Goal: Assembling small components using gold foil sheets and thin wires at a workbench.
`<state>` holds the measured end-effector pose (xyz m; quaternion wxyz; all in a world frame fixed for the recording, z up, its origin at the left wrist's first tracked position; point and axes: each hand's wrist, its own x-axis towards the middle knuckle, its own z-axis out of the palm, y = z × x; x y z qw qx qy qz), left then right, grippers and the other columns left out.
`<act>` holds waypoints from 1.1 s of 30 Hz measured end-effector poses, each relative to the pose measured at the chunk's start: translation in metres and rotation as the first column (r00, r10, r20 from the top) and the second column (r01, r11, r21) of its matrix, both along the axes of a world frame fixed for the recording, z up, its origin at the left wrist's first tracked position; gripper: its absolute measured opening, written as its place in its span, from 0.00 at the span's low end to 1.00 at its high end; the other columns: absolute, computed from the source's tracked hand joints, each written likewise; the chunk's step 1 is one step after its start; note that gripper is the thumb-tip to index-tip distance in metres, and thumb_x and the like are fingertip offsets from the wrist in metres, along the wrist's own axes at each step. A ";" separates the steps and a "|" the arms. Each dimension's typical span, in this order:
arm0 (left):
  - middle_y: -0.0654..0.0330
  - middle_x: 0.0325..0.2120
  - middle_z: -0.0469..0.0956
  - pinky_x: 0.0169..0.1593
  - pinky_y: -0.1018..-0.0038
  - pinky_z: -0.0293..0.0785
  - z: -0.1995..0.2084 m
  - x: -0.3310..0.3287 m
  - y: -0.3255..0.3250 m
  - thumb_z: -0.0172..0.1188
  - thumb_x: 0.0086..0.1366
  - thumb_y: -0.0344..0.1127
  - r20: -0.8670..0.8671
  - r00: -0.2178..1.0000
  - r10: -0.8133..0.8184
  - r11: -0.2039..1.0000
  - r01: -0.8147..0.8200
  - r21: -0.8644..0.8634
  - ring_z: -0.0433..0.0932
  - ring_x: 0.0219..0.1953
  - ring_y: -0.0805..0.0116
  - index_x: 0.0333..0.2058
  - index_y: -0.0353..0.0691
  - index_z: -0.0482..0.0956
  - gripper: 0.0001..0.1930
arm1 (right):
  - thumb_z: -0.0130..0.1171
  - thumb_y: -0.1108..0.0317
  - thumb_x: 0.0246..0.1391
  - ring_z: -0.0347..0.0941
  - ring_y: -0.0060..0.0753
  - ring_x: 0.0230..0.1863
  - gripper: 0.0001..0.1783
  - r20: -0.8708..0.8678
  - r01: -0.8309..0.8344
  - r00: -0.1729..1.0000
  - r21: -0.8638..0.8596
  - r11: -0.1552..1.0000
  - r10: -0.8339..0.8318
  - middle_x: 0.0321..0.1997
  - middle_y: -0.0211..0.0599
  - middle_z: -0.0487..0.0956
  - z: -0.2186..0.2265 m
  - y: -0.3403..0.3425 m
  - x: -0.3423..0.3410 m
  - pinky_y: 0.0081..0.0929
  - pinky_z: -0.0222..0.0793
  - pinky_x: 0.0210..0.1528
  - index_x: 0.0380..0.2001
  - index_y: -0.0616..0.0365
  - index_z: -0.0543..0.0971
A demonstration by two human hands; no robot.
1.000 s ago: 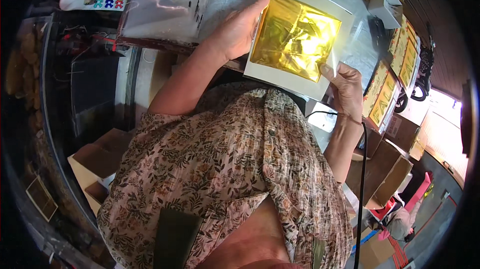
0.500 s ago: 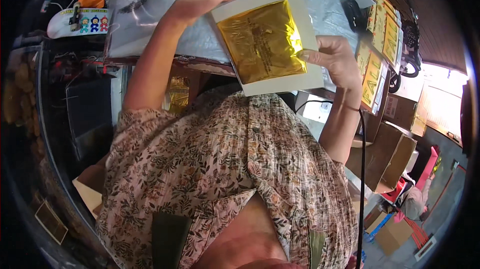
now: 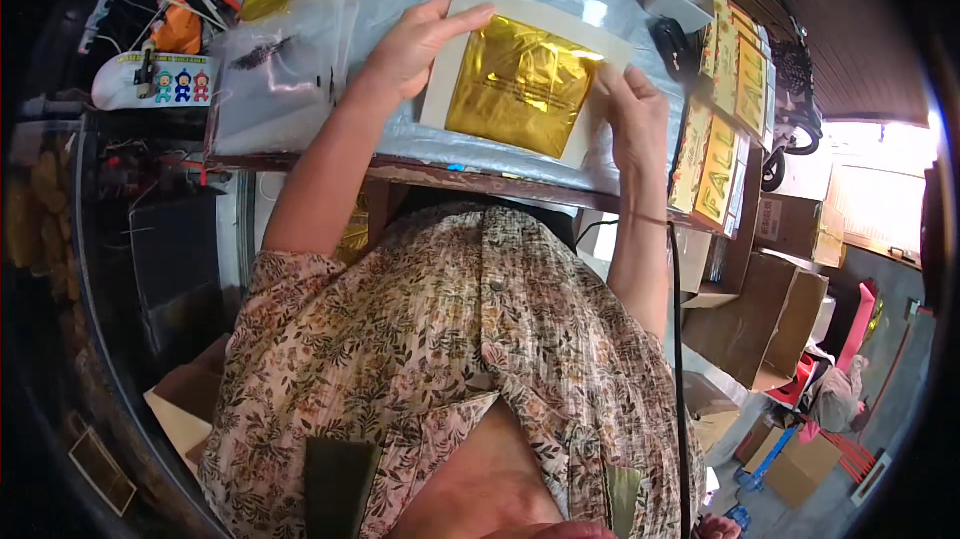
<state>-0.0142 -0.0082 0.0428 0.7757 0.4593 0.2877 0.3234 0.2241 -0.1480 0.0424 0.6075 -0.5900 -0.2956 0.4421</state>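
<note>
In the head view, your gold foil square sits on a white card near 12 o'clock, above the silvery table. Your left hand, half curled, holds the card's 10 o'clock edge. Your right hand bends its fingers by the 4 o'clock edge; I can't tell if it grips.

The bare left forearm slants forward and inward to the left grip, whose thumb stretches to the right. The bare right forearm runs almost straight forward; above it the right grip has bent fingers, tips turned leftward, slightly blurred.
</note>
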 end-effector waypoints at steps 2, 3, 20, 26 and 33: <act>0.59 0.50 0.78 0.61 0.72 0.65 -0.007 0.000 -0.002 0.63 0.67 0.40 0.006 1.000 0.013 0.999 -0.013 0.041 0.74 0.54 0.70 0.54 0.32 0.75 0.22 | 0.70 0.63 0.54 0.75 0.18 0.32 0.21 -0.033 0.052 0.998 0.071 0.996 -0.050 0.39 0.32 0.83 -0.001 0.011 -0.011 0.16 0.69 0.34 0.46 0.66 0.80; 0.58 0.51 0.78 0.62 0.72 0.63 -0.007 -0.001 -0.002 0.64 0.66 0.40 0.015 1.000 0.025 0.996 -0.026 0.084 0.73 0.55 0.70 0.54 0.32 0.75 0.23 | 0.70 0.64 0.54 0.75 0.18 0.31 0.17 -0.067 0.107 0.993 0.143 0.984 -0.098 0.38 0.32 0.84 0.001 0.015 -0.015 0.16 0.68 0.33 0.43 0.66 0.82; 0.60 0.42 0.81 0.46 0.75 0.75 -0.031 0.009 0.019 0.64 0.67 0.37 -0.106 0.991 0.087 0.995 -0.091 -0.039 0.79 0.42 0.73 0.49 0.32 0.77 0.17 | 0.67 0.51 0.54 0.77 0.21 0.24 0.22 0.679 0.208 0.711 0.045 0.977 -0.183 0.24 0.34 0.84 0.026 0.068 0.086 0.22 0.69 0.28 0.31 0.63 0.87; 0.62 0.40 0.82 0.43 0.77 0.76 -0.025 0.023 0.024 0.64 0.67 0.35 -0.037 0.999 0.009 0.997 -0.005 0.081 0.79 0.39 0.76 0.47 0.32 0.79 0.15 | 0.66 0.58 0.50 0.82 0.52 0.40 0.13 0.980 0.331 -0.001 0.188 0.925 -0.199 0.35 0.52 0.84 0.019 0.167 0.237 0.40 0.76 0.44 0.34 0.54 0.87; 0.63 0.40 0.82 0.45 0.76 0.75 -0.027 0.016 0.023 0.67 0.64 0.34 -0.049 0.999 -0.011 0.991 0.018 0.133 0.78 0.39 0.77 0.48 0.34 0.79 0.16 | 0.65 0.52 0.50 0.81 0.48 0.43 0.16 1.000 0.274 -0.007 0.030 0.961 -0.030 0.38 0.45 0.84 -0.005 0.209 0.255 0.41 0.76 0.46 0.40 0.45 0.86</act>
